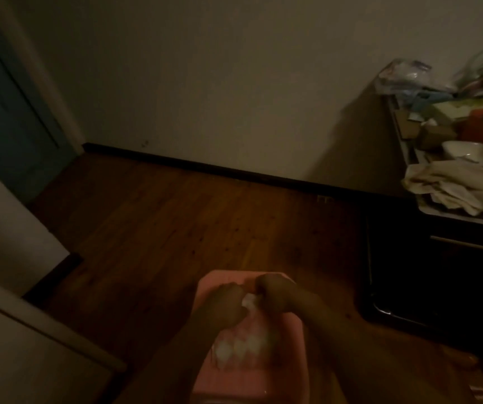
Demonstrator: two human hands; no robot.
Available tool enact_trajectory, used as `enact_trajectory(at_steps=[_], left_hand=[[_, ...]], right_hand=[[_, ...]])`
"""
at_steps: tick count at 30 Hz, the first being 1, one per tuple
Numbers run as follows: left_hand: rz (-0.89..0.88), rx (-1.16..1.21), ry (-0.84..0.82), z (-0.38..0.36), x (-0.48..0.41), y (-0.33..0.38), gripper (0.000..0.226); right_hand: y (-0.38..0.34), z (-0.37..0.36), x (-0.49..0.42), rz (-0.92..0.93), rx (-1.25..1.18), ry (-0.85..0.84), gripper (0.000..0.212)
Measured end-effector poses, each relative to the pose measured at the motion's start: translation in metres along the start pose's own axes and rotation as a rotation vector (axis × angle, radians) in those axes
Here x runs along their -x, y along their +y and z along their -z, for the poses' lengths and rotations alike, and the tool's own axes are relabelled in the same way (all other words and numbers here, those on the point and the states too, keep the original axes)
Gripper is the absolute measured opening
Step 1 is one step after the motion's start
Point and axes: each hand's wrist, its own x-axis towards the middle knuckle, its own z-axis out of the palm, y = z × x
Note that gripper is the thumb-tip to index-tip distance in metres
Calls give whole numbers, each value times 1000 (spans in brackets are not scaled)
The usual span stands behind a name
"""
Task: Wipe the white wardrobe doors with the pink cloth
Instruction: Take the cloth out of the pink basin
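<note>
Left hand (228, 301) and right hand (275, 290) are close together directly above a pink basin (228, 277) on the wooden floor (176, 223). Each is clenched on the small bunched cloth (248, 301) between them, which looks pale in the dim light. White panel (10, 217) to the left of the basin; cluttered tabletop (438, 212) to its right.

Sheeny wood-plank floor (193, 223), matt wall (205, 83), crumpled cream cloth (461, 185), metal handle (473, 244) on dark cabinet (426, 281).
</note>
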Motion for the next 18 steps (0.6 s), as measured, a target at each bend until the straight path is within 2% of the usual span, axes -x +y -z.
enact_trajectory(at_steps=[2,3,4,7,11,15,16,18], left_hand=[[64,149,-70,-2,-4,-3,56],[59,220,-19,-5,-10,-5,53],[72,277,-45,0,-12,-4,48],[96,366,27,8,-15,-5,27],[166,561,71,19,-20,-19,19],[98,651,167,61,-6,-12,18],[87,669,199,69,-4,-13,17],[78,674,273,84,1,-17,15]], right_hand=[[-4,4,6,114,-5,71,24],[-6,6,10,156,-14,85,21],[-8,9,11,179,-72,81,18],[-22,24,25,258,-330,80,4],[-23,29,26,126,-676,75,18],[-37,41,34,138,-874,4,12],[-40,43,35,147,-907,-37,15],[-47,48,36,160,-877,-107,39]])
